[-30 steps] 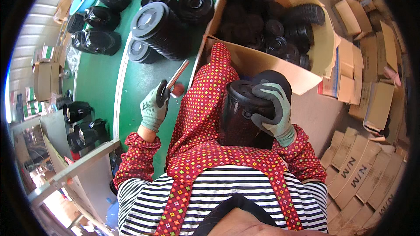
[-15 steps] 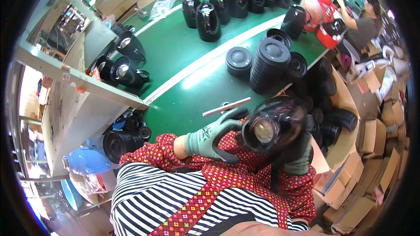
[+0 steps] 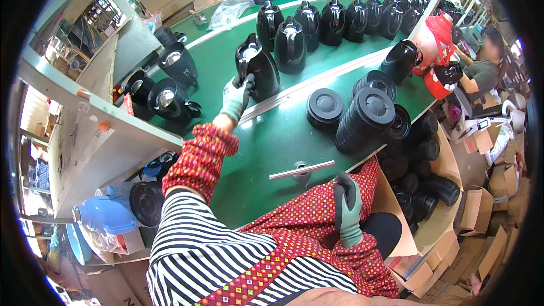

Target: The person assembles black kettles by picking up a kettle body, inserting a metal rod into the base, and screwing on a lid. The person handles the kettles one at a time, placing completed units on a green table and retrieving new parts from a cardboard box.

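Note:
My left hand (image 3: 237, 97), in a grey-green glove with black fingers, reaches far left and is closed around the handle of a glossy black jug (image 3: 264, 75). This jug is on the green bench near the white dividing rail (image 3: 300, 86), its silvery top facing me. My right hand (image 3: 347, 207), in a matching glove, is above my lap with nothing in it. Its fingers point up and are loosely bent. Ahead of it on the bench lies a thin pale bar (image 3: 302, 170). Stacked black round lids (image 3: 362, 122) stand farther away.
Beyond the rail several black jugs (image 3: 332, 21) form a curved row. More jugs (image 3: 170, 101) sit by the metal frame at left. A cardboard box (image 3: 401, 238) of black parts is at my right, and a blue jug (image 3: 105, 214) at lower left. A co-worker (image 3: 488, 73) sits far right.
The black jug has gone from in front of my chest to the row beyond the rail, now in my left hand. My right hand has let go and lowered toward my lap.

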`<state>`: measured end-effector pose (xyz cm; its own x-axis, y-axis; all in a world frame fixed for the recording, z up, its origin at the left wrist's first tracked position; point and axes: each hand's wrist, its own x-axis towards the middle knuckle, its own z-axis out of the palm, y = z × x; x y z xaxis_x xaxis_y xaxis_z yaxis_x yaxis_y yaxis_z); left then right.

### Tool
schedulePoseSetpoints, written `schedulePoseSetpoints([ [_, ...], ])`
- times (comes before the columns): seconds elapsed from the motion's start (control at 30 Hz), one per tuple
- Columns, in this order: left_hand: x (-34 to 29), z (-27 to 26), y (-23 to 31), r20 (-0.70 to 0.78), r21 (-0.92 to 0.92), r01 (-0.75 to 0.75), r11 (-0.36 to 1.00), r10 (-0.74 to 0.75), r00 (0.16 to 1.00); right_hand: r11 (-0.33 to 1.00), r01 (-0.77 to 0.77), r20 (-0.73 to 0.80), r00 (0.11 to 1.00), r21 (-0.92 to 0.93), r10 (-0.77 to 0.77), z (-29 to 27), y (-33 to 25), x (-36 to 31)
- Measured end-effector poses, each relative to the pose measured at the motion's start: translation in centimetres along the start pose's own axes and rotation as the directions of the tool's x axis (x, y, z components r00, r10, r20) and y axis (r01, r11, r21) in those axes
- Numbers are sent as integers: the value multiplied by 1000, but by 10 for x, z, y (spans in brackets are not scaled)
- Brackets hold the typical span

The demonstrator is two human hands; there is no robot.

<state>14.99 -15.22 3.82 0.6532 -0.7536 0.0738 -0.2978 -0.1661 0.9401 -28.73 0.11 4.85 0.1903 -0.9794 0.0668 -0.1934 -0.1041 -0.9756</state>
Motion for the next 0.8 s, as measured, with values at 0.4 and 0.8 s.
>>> schedulePoseSetpoints([
  [0.4,90,-23,-43,-440,329,-51,943,201,875,983,73,135,989,-168,-51,0,-18,1],
  [0.8,165,-128,-42,-465,737,294,609,142,874,903,255,232,956,-346,-182,11,-18,10],
])
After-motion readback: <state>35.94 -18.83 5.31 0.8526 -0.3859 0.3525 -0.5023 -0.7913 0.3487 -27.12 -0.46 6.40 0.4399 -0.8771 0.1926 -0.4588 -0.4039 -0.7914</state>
